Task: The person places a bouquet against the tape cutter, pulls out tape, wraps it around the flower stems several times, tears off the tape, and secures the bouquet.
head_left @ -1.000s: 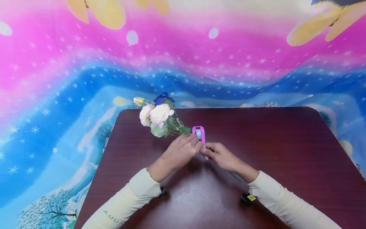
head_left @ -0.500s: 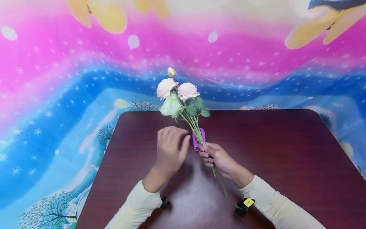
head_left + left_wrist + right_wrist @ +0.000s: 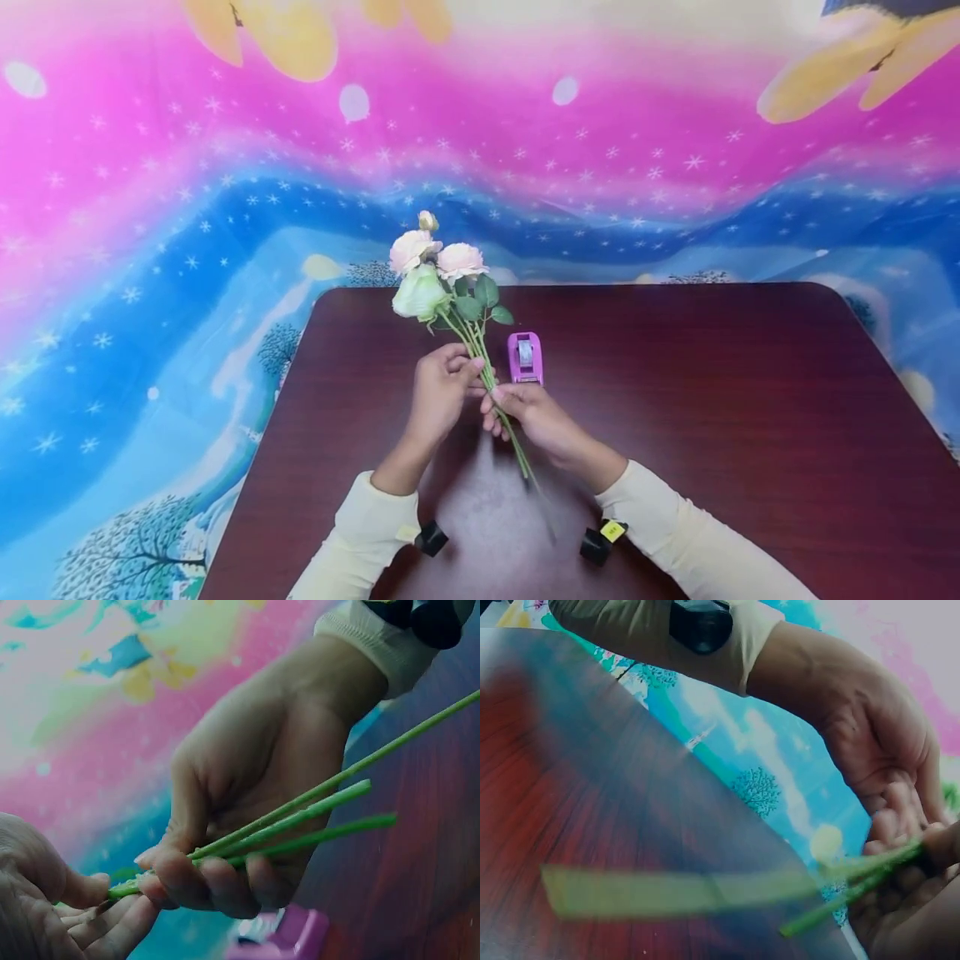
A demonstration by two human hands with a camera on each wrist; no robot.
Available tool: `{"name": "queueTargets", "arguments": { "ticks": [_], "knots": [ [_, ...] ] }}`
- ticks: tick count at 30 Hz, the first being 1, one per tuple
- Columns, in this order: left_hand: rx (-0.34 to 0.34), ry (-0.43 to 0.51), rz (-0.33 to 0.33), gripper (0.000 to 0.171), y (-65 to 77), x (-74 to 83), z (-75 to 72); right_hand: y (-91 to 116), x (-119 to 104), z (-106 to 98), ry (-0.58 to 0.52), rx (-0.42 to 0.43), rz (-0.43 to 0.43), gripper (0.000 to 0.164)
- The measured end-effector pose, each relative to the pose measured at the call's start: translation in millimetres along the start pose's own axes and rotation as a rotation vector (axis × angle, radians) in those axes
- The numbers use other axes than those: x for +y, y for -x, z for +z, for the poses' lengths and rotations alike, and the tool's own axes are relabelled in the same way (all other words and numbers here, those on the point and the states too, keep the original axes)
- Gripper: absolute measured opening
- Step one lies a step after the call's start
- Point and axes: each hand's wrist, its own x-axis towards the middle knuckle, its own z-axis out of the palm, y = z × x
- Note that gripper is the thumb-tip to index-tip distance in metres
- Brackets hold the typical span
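Note:
A bunch of artificial flowers stands tilted left in the head view, with pale pink blooms (image 3: 461, 261), a greenish-white rose (image 3: 420, 295) and a small bud (image 3: 427, 221). My left hand (image 3: 438, 387) pinches the green stems (image 3: 517, 448) between thumb and fingers, just below the leaves (image 3: 486, 292). Lower down, my right hand (image 3: 543, 423) grips the same stems, touching or nearly touching the left. In the left wrist view, the loose stem ends (image 3: 315, 806) stick out past the right hand (image 3: 247, 772) at uneven lengths. Some fingers are hidden behind the stems.
A pink tape dispenser (image 3: 525, 357) with a roll of tape stands on the dark wooden table (image 3: 712, 400), just beyond the right hand. Black wrist cameras (image 3: 431, 539) hang under both sleeves. A colourful printed cloth (image 3: 637, 167) hangs behind the table.
The left hand let go of the bunch and took hold of its stems again. The flowers swung upright, then moved left and down with the right hand. The tape dispenser is now uncovered.

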Motion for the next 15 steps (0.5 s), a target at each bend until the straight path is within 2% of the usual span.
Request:
{"name": "queueTargets", "arguments": {
  "ticks": [6, 9, 11, 15],
  "knots": [
    [0.03, -0.08, -0.081, 0.023, -16.8, -18.5, -16.7, -21.1, 11.2, 7.8, 0.184, 0.032, 0.03, 0.034],
    [0.039, -0.139, -0.105, 0.022, -23.5, -28.3, -24.0, -32.1, 18.1, 12.0, 0.27, 0.079, 0.043, 0.031],
    [0.043, -0.188, -0.117, 0.021, -27.0, -34.2, -28.5, -38.8, 22.4, 15.4, 0.298, 0.114, 0.056, 0.028],
    [0.055, -0.258, -0.159, 0.021, -32.3, -44.9, -36.1, -49.8, 30.4, 22.4, 0.266, 0.167, 0.105, 0.021]
  ]
}}
